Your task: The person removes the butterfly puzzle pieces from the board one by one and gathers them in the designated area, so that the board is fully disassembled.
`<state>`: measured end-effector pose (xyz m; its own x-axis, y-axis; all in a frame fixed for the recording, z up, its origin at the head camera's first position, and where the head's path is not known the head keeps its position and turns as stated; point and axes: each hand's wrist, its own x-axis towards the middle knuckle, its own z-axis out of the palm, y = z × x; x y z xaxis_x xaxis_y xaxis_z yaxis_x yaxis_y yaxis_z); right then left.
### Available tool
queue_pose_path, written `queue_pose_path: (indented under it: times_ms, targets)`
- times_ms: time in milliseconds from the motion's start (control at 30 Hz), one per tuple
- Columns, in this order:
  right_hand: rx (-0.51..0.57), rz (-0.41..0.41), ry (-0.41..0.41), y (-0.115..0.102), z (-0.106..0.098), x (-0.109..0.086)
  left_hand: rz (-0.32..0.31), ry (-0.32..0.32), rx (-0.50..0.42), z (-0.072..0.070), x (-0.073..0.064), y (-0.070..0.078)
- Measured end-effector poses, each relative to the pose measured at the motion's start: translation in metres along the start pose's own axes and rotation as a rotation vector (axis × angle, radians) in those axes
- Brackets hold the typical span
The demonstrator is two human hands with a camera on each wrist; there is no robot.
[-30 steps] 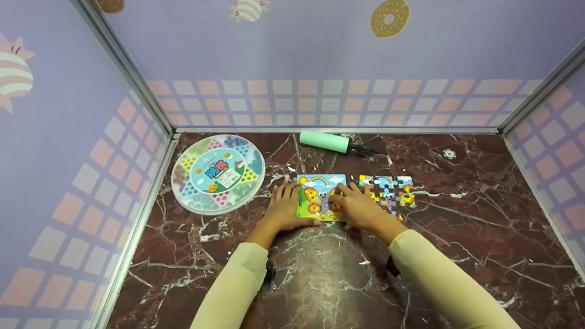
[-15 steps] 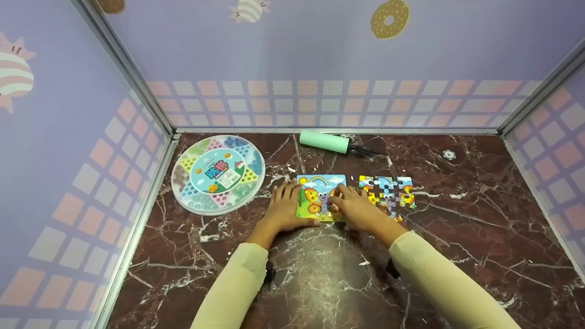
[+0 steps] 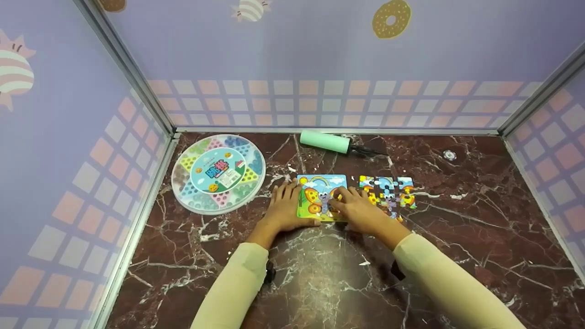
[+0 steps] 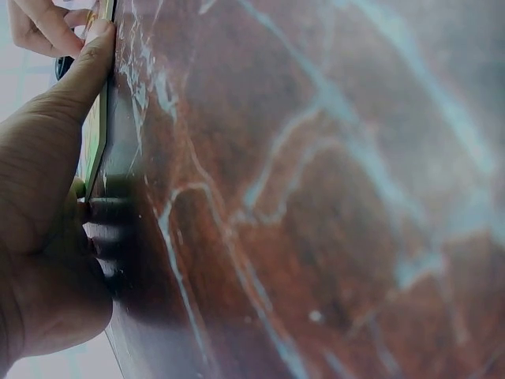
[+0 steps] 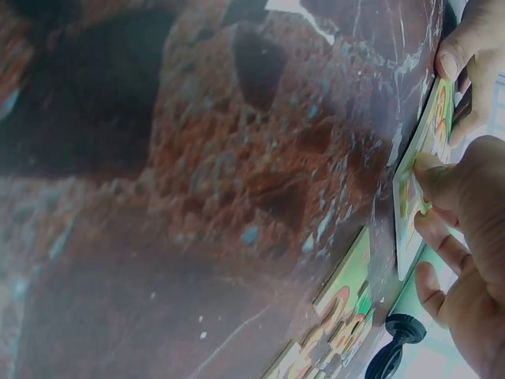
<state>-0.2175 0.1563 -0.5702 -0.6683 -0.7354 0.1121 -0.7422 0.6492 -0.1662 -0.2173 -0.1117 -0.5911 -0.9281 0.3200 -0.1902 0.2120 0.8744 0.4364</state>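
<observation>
The left hand point(image 3: 285, 208) lies flat with straight fingers on the dark red marble tabletop point(image 3: 320, 274), its thumb pressed against the left and near edge of the square colourful butterfly puzzle board point(image 3: 321, 197). The right hand point(image 3: 361, 210) rests on the board's right part, fingers bent and pressing down on the picture; whether it pinches a piece cannot be told. Just right of the board lie loosely joined colourful jigsaw pieces point(image 3: 387, 192). A round transparent checkers game box point(image 3: 218, 172) sits well left, and a mint-green roller point(image 3: 325, 141) lies by the back wall.
</observation>
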Motion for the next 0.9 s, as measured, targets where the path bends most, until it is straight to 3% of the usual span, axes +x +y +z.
queue_pose_path:
  times_ms: [433, 733, 900]
  targets:
    - [-0.042, -0.051, 0.027, 0.004, -0.002, -0.008, 0.004, -0.003, -0.013, 0.001, 0.001, -0.001]
    - [-0.193, -0.143, 0.160, 0.008, 0.003, -0.011, -0.002, -0.019, -0.015, 0.003, 0.003, -0.001]
    - [-0.210, -0.159, 0.173, 0.012, 0.003, -0.013, 0.003, -0.015, -0.036, 0.006, 0.006, -0.006]
